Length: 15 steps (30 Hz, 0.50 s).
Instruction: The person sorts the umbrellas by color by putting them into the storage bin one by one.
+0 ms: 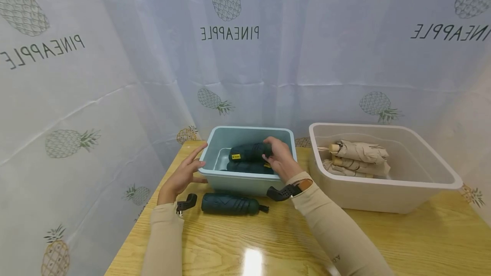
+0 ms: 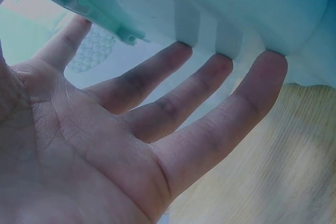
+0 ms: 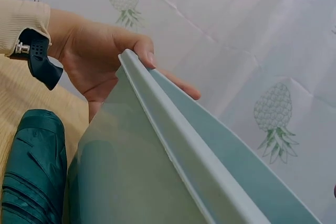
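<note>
Inside a light blue plastic bin (image 1: 245, 175) lie dark green folded umbrellas. My right hand (image 1: 281, 156) reaches over the front right of the rim and grips the right end of the upper umbrella (image 1: 247, 152), which has a yellow tag. Below it lies another dark umbrella (image 1: 245, 167), partly hidden. My left hand (image 1: 184, 173) is at the bin's left end; in the left wrist view its fingers (image 2: 210, 124) are extended, with fingertips against the outer wall. One more dark green folded umbrella (image 1: 230, 204) lies on the table in front of the bin.
To the right stands a larger beige-white bin (image 1: 368, 195) holding several beige folded umbrellas (image 1: 362, 152) with wooden handles. Both bins rest on a wood-grain table (image 1: 215, 246). A pineapple-print curtain (image 1: 245, 63) hangs close behind and at the left.
</note>
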Available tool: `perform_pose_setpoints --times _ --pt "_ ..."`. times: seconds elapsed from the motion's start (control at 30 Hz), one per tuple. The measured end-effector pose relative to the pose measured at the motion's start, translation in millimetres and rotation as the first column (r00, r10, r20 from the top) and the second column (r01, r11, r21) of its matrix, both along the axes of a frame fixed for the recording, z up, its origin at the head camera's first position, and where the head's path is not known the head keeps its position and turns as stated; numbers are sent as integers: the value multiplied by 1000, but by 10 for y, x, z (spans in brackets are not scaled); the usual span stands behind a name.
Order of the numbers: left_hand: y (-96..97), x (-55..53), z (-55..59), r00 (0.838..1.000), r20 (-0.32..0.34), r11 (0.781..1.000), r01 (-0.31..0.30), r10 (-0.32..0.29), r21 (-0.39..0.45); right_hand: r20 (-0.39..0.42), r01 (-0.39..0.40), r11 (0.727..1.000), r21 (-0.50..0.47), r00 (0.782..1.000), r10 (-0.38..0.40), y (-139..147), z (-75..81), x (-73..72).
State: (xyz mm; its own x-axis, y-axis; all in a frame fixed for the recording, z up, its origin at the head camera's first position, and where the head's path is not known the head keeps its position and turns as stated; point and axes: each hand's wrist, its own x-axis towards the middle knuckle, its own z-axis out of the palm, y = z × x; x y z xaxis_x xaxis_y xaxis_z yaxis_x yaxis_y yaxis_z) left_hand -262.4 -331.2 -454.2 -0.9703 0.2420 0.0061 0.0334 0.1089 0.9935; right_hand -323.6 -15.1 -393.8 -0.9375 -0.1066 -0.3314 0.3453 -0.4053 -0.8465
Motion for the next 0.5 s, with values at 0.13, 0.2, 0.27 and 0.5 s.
perform_pose_setpoints --times 0.13,0.2,0.27,0.5 --pt "-5 1 -1 1000 -4 1000 -1 1 -6 -31 -24 999 46 999 25 9 -1 45" --pt "-2 2 2 1000 -4 1000 -5 5 -10 -51 -47 993 105 997 52 16 1 66" --pt "-1 6 4 1000 -7 1000 -4 4 -9 -71 -67 981 184 994 82 25 10 89" --pt "1 11 7 1000 -4 1000 -3 3 -7 -154 -28 901 434 983 105 33 44 167"
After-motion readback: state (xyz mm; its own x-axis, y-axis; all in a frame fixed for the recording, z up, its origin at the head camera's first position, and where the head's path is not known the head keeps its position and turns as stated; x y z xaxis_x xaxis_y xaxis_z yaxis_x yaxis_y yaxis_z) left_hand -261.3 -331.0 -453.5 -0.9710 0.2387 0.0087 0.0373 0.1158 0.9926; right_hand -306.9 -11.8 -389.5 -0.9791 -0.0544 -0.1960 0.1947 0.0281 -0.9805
